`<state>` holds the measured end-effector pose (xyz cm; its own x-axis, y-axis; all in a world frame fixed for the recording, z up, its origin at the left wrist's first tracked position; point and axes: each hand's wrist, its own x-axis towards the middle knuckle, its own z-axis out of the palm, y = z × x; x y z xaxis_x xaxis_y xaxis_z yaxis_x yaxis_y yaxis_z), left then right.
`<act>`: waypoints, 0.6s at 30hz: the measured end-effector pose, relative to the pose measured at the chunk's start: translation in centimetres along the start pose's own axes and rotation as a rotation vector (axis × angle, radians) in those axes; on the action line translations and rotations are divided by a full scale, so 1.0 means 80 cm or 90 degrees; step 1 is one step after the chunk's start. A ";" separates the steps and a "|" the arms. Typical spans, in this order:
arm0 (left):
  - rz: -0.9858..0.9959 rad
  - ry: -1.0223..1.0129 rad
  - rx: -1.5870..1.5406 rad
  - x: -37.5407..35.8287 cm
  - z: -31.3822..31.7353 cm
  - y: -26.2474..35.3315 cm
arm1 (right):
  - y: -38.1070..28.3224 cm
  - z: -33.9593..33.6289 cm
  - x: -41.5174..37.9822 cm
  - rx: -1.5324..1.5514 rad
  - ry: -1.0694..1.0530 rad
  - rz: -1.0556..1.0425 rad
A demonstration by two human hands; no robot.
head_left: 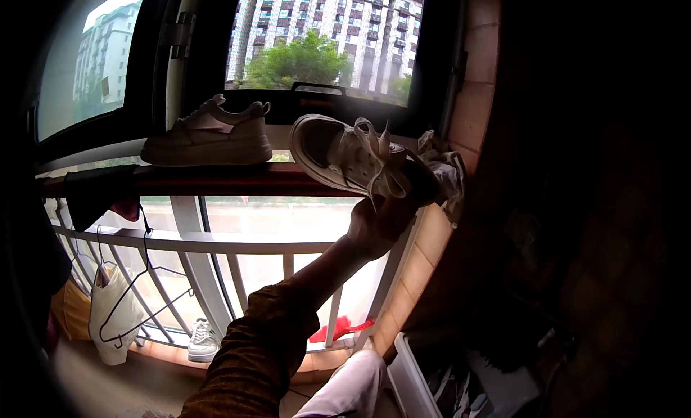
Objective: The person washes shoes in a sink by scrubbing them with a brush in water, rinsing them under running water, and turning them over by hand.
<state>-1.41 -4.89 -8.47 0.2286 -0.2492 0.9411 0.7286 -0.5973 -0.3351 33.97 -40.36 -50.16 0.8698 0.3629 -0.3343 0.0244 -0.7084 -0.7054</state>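
My left hand point(381, 220) is raised at the window and closed around the heel end of a light lace-up sneaker point(349, 155). The sneaker is tilted, with its toe up to the left and its loose laces hanging over the side. Fingers partly hide behind the shoe. A pale chunky-soled shoe point(209, 137) stands on the dark red ledge point(216, 180) to the left. Just right of the held sneaker is a crumpled whitish item point(448, 174), too dark to make out. My right hand is not in view.
White railings point(237, 241) run below the ledge. Black hangers point(147, 303) and a cream bag point(115, 317) hang at the left. A white sneaker point(204, 340) stands low behind the bars, near a red item point(342, 328). A white-edged container point(417, 378) is at lower right.
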 end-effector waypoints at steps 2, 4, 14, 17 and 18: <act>-0.006 0.012 -0.032 0.013 -0.003 -0.003 | 0.016 0.007 0.018 0.077 -0.038 -0.038; -0.040 -0.021 -0.045 0.026 -0.005 -0.010 | 0.010 0.004 0.009 0.099 -0.041 -0.059; -0.130 -0.270 0.140 0.120 0.032 -0.081 | -0.003 0.002 -0.018 0.146 -0.008 -0.030; -0.146 -0.399 -0.084 0.137 0.012 -0.070 | -0.018 -0.008 -0.028 0.095 -0.022 -0.059; -0.172 -0.362 -0.111 0.131 0.008 -0.074 | -0.026 -0.010 -0.036 0.098 -0.024 -0.056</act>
<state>-2.92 -3.46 3.39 0.3920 0.3405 0.8547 0.7041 -0.7089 -0.0405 31.84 -40.41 -47.23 0.8487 0.4439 -0.2876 0.0214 -0.5722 -0.8198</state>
